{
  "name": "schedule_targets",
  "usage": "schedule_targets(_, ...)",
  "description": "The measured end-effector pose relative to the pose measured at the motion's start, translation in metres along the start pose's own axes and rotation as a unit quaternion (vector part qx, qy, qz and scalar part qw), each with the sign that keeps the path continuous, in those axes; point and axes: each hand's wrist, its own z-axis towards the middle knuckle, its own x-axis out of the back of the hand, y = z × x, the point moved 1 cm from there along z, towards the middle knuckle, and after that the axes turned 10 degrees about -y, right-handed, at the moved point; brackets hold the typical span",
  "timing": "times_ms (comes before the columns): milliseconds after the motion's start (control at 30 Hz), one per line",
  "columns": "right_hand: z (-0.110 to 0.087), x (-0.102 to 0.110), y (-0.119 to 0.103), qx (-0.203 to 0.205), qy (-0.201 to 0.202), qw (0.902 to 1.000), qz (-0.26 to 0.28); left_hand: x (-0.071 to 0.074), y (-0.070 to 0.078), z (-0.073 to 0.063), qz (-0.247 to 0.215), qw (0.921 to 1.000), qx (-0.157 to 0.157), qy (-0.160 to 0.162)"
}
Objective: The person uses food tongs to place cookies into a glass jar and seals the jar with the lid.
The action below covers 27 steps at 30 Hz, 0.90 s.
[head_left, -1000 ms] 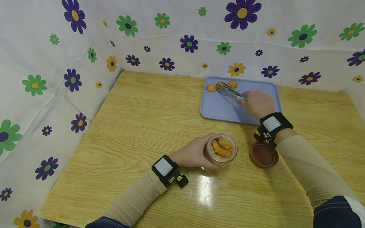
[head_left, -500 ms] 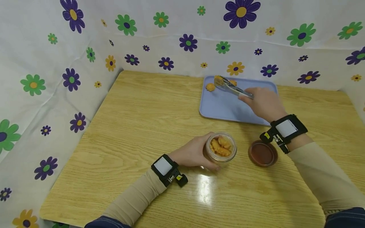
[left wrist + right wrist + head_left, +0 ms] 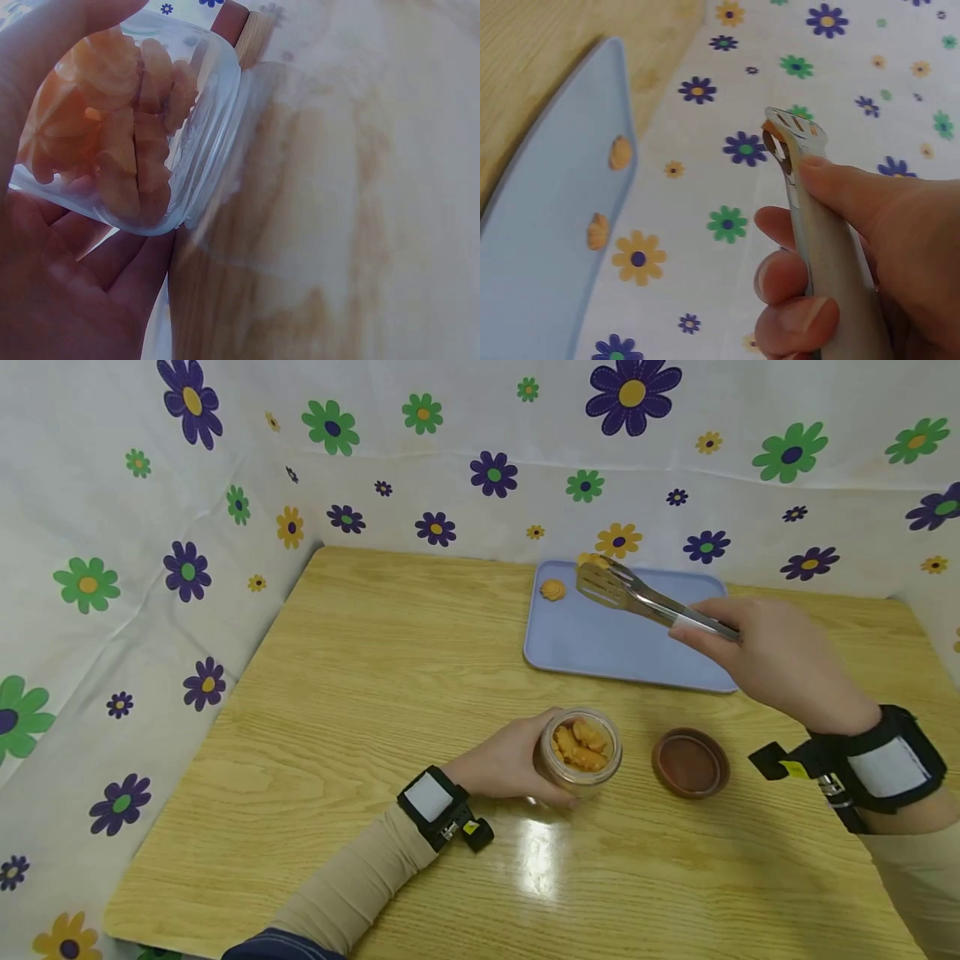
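Observation:
My left hand [image 3: 513, 762] grips a clear jar [image 3: 553, 768] standing on the table. Piped, golden cookies [image 3: 116, 157] fill its lower part, seen through the wall in the left wrist view. With my right hand [image 3: 780, 660] I hold metal tongs [image 3: 645, 597] above a blue tray [image 3: 600, 647]. Between the tong tips an orange-brown cookie [image 3: 592, 560] is partly visible. One cookie [image 3: 552, 589] lies at the tray's far left corner. In the right wrist view a second cookie [image 3: 598, 231] also lies on the tray; the tongs cover it in the head view.
A brown round lid [image 3: 691, 763] lies on the wooden table [image 3: 360, 668], right of the jar. White flowered cloth [image 3: 442, 443] hangs behind the table and along its left side. Black straps with small cameras [image 3: 877, 768] sit on both wrists.
My right hand has lifted the tongs from the tray with a cookie between the tips, drawing back to the right and nearer. My left hand and the jar have stayed in place.

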Motion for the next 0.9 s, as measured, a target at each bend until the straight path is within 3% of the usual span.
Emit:
schedule_targets(167,-0.027,0.011,-0.003,-0.022,-0.013,0.9996,-0.012,0.0,0.0,-0.001,-0.003,1.0,0.001,0.0)
schedule_targets(333,-0.049,0.015,-0.006,0.008,-0.032,0.9974,-0.064,0.001,-0.001,-0.001,0.003,1.0,-0.003,0.002)
schedule_targets(467,-0.064,0.013,-0.009,0.037,-0.079,0.9914,-0.098,0.001,-0.002,-0.001,0.005,1.0,0.0,0.0)
schedule_targets(900,-0.076,0.001,-0.017,0.046,-0.174,0.9798,-0.086,0.0,-0.001,0.0,0.005,0.9999,0.002,-0.008)
